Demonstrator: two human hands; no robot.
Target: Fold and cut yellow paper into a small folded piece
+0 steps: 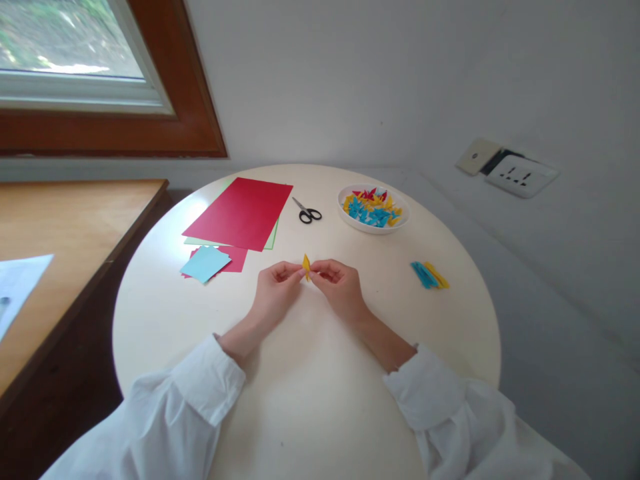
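A small folded yellow paper piece is pinched between both my hands above the middle of the round cream table. My left hand grips its left side with closed fingertips. My right hand grips its right side the same way. Both wrists rest near the tabletop, in white sleeves.
Red paper sheets lie over a green sheet at the back left, with a light blue square in front. Black scissors lie beside a white bowl of several folded paper pieces. Blue and yellow folded strips lie at the right. A wooden desk stands left.
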